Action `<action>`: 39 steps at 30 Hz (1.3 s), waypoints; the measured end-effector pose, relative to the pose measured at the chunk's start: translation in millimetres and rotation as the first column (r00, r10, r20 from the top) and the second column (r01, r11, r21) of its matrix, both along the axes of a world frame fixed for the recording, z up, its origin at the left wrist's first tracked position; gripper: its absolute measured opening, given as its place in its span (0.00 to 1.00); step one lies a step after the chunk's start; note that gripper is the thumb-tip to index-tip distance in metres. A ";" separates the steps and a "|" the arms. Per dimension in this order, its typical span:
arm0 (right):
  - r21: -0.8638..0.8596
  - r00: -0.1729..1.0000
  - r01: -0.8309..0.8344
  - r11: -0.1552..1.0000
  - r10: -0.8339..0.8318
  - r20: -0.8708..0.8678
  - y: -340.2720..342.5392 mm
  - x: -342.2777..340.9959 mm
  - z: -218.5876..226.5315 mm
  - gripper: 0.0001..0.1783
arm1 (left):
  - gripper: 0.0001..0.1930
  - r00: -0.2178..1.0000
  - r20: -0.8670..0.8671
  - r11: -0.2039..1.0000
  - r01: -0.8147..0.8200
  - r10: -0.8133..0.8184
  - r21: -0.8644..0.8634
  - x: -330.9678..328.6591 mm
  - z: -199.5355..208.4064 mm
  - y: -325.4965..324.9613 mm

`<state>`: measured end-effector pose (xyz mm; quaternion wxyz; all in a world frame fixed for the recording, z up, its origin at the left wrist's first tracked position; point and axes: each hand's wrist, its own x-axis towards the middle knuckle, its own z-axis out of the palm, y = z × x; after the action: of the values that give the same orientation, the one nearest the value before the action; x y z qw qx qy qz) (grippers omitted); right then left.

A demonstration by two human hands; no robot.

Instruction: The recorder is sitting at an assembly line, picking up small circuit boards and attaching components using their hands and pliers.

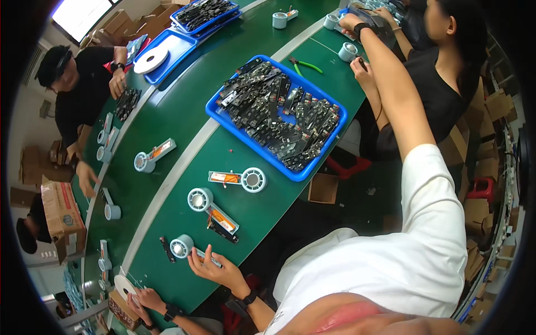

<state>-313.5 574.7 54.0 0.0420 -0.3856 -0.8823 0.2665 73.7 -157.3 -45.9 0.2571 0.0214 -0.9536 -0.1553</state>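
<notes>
At the table's near edge my left hand (215, 269) is closed round the handle of a pale blue handheld fan (181, 246). My right arm stretches to the far right, where my right hand (350, 23) curls over another pale blue fan (331, 22); its fingertips are partly hidden. Beside the left hand lies a fan (200, 199) whose open handle shows an orange-and-white battery, with a dark circuit board (223, 230) along it. Behind it is one more open fan (253, 180). A narrow black board (167, 249) rests left of the held fan.
A blue tray (215, 114) heaped with circuit boards sits mid-table, green-handled cutters (304, 66) behind it. A co-worker (430, 84) sits right, near a standing fan (348, 52). Across the green belt (184, 106) works another person (84, 84). Another person's hands (148, 301) touch a white reel (124, 286).
</notes>
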 end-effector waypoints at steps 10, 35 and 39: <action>0.060 -0.127 -0.989 -0.136 0.983 0.135 -426.3 241.5 84.9 0.20 | 0.18 0.992 -0.119 0.970 0.068 -0.041 0.232 -5.5 -15.1 -9.1; 0.067 0.338 -0.880 0.470 0.719 -0.607 -524.1 343.1 -65.4 0.21 | 0.16 0.961 -0.207 0.882 0.254 -0.183 0.398 7.9 -11.5 -26.5; 0.346 0.079 -0.874 0.340 0.803 -0.591 -552.1 302.5 -62.5 0.21 | 0.16 0.979 -0.177 0.834 0.182 -0.103 0.522 6.3 -8.0 -19.1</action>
<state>-11.1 22.6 -8.5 0.1814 0.3175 -0.8388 0.4033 80.0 -176.4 -53.8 0.2957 0.0101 -0.8506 -0.4346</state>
